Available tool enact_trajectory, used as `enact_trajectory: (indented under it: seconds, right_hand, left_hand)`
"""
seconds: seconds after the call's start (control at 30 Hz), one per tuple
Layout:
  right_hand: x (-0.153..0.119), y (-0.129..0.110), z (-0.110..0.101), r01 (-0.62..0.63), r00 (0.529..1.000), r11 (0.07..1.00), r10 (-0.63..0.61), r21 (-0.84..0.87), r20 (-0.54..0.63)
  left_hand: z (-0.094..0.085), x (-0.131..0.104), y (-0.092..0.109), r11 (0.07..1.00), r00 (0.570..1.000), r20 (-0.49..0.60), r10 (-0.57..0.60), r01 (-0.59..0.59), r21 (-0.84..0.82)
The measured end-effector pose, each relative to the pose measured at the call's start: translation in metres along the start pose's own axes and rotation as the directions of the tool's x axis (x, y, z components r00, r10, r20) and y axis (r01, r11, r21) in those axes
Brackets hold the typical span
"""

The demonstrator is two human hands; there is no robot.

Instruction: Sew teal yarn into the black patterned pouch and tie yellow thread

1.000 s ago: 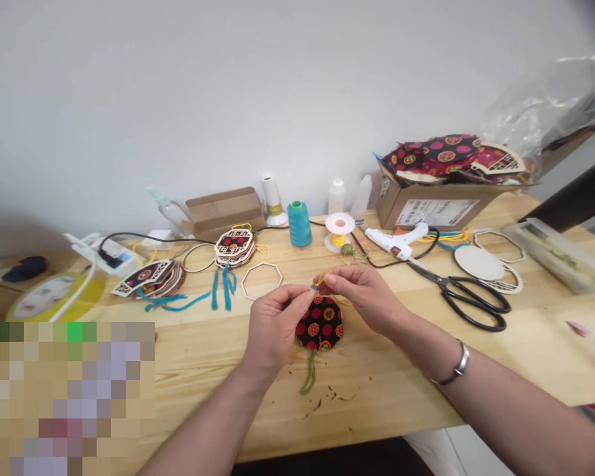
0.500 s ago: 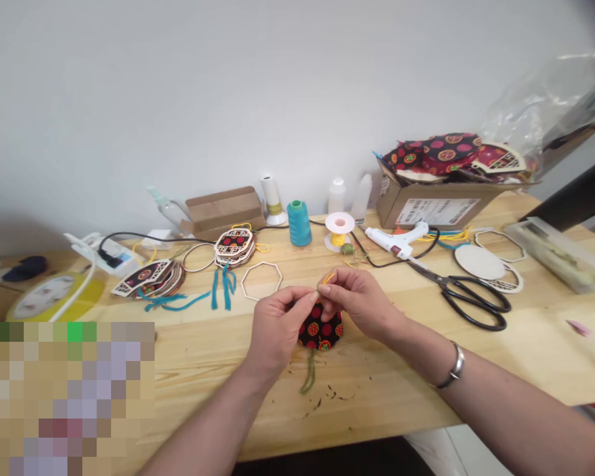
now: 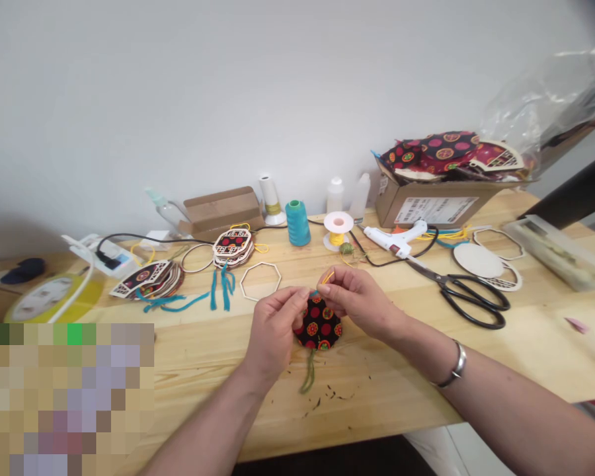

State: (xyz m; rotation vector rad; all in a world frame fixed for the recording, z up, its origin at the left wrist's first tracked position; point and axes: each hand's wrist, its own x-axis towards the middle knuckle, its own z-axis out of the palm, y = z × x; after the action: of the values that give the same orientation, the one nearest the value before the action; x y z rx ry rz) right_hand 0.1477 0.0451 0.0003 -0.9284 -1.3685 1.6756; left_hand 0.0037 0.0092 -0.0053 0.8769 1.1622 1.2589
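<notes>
A rounded black fabric piece with red and orange flower dots (image 3: 320, 325) sits between my two hands above the table. My left hand (image 3: 276, 327) is closed at its upper left edge, thumb against fingers. My right hand (image 3: 361, 301) pinches a yellow cord (image 3: 329, 277) at the piece's top right. A bit of teal shows at the top, between the fingertips. From the bottom edge hangs an olive green cord loop (image 3: 307, 373). The fingers partly cover the top of the piece.
Black-handled scissors (image 3: 469, 297) and a white glue gun (image 3: 396, 238) lie to the right. Behind stand a teal thread cone (image 3: 297, 223) and a yellow cord spool (image 3: 338, 228). An octagonal wooden frame (image 3: 242, 281) and stacked ornaments (image 3: 233, 248) lie left; a cardboard box (image 3: 434, 205) stands back right.
My left fingertips have drawn slightly left, away from my right fingertips. More of the fabric piece's top and the teal bit now show. My right hand keeps its pinch.
</notes>
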Motion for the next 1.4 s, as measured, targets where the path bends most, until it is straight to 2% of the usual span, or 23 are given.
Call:
enact_trajectory:
  seconds: [0.2, 0.33, 0.6, 0.83, 0.97, 1.2, 1.4]
  right_hand:
    - [-0.0004, 0.0013, -0.0017, 0.044, 0.999, 0.993, -0.044, -0.112, 0.004]
    - [0.0000, 0.0012, -0.0020, 0.057, 0.998, 0.987, -0.058, -0.148, -0.002]
    - [0.0016, 0.0033, -0.0039, 0.098, 0.994, 0.971, -0.105, -0.218, -0.022]
    - [0.0025, 0.0041, -0.0046, 0.134, 0.990, 0.967, -0.138, -0.215, -0.002]
    - [0.0020, 0.0030, -0.0039, 0.138, 0.989, 0.961, -0.144, -0.239, -0.011]
    - [0.0013, 0.0029, -0.0045, 0.140, 0.990, 0.961, -0.140, -0.240, 0.014]
    - [0.0018, 0.0026, -0.0050, 0.151, 0.988, 0.961, -0.152, -0.230, 0.011]
  left_hand:
    - [0.0009, 0.0027, 0.0000, 0.998, 0.999, 0.006, -0.048, 0.048, 0.035]
    - [0.0000, 0.0044, 0.0001, 0.989, 0.989, 0.040, -0.140, 0.141, -0.033]
    - [-0.0005, 0.0067, 0.0020, 0.923, 0.940, 0.142, -0.309, 0.332, -0.192]
    - [-0.0004, 0.0072, 0.0070, 0.846, 0.897, 0.203, -0.393, 0.439, -0.303]
    - [-0.0011, 0.0079, 0.0072, 0.842, 0.897, 0.181, -0.404, 0.442, -0.308]
    - [-0.0041, 0.0054, 0.0056, 0.900, 0.911, 0.192, -0.365, 0.398, -0.177]
    - [-0.0043, 0.0081, 0.0062, 0.886, 0.905, 0.201, -0.376, 0.414, -0.207]
